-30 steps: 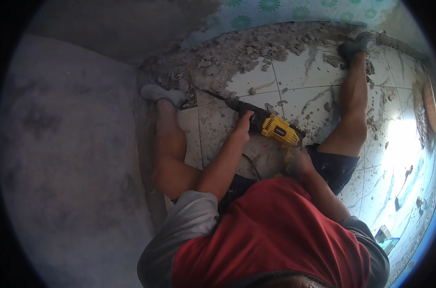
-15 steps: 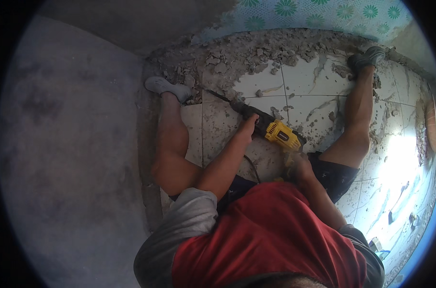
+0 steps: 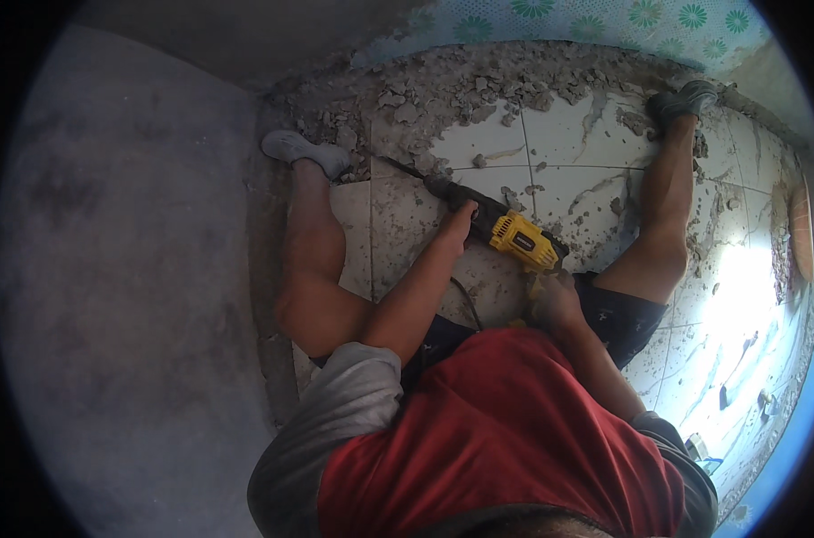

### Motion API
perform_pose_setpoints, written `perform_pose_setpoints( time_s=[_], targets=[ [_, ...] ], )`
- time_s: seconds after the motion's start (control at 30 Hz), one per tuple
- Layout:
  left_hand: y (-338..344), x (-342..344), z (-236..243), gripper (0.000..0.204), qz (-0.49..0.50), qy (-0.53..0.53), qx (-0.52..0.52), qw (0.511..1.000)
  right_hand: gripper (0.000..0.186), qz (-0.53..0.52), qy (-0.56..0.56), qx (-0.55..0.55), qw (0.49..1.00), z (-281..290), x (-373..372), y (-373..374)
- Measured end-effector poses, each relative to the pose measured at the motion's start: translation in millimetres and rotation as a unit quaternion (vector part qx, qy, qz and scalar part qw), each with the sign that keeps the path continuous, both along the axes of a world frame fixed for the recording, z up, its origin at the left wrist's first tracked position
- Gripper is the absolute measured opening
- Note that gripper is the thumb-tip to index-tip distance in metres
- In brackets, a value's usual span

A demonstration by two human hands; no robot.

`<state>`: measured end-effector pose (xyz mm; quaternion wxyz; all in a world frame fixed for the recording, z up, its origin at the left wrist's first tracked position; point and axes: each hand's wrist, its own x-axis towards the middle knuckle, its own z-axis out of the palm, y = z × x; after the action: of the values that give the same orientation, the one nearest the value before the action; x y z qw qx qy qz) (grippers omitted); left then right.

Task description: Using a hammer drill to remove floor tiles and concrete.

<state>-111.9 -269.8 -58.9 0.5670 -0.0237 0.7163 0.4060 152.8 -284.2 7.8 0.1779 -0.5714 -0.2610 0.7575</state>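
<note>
A yellow and black demolition hammer lies slantwise between my legs, its dark chisel bit pointing to the far left. My left hand is wrapped round the black front part of the tool. At the rear end, my right hand is closed round the yellow handle, whose far side is partly hidden by the fingers. The chisel's tip reaches the broken, rubble-covered floor near my left shoe. A dark power cord curves on the floor below the tool.
Broken mortar and rubble line the base of the far wall, which has green-flowered tiles. White floor tiles carry scattered debris. A bare grey wall rises at the left. My right shoe rests near the far right corner.
The whole view has shifted slightly, so the floor and tool appear a little higher and further left. Both hands keep their grip on the demolition hammer.
</note>
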Motion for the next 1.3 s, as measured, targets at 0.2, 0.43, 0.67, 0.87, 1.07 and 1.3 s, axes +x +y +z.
perform_pose_setpoints(
  time_s=[0.2,0.43,0.67,0.87,1.07,1.3],
  targets=[
    [-4.4,2.1,11.8,0.066,-0.015,0.021,-0.010,1.000,0.060,0.062,-0.081,0.203,0.974,-10.1,13.5,-4.1],
    [-5.1,11.9,37.6,0.075,-0.076,0.142,-0.055,0.985,0.048,0.190,-0.082,0.358,0.910,103.0,17.5,55.2],
    [-27.7,-27.6,-10.1,0.059,-0.079,0.159,-0.021,0.984,0.048,0.182,-0.201,0.453,0.849,126.4,33.7,85.0],
    [-12.3,4.9,29.7,0.045,-0.060,0.119,-0.029,0.991,0.045,0.089,-0.295,0.460,0.833,110.3,114.8,74.6],
    [-17.1,-10.8,2.9,0.056,0.057,0.441,0.086,0.891,0.043,-0.028,-0.263,0.422,0.867,90.2,150.9,45.0],
    [-9.5,9.1,37.1,0.060,0.074,0.328,0.201,0.920,0.044,-0.040,-0.263,0.426,0.865,89.1,152.7,34.5]
  ],
)
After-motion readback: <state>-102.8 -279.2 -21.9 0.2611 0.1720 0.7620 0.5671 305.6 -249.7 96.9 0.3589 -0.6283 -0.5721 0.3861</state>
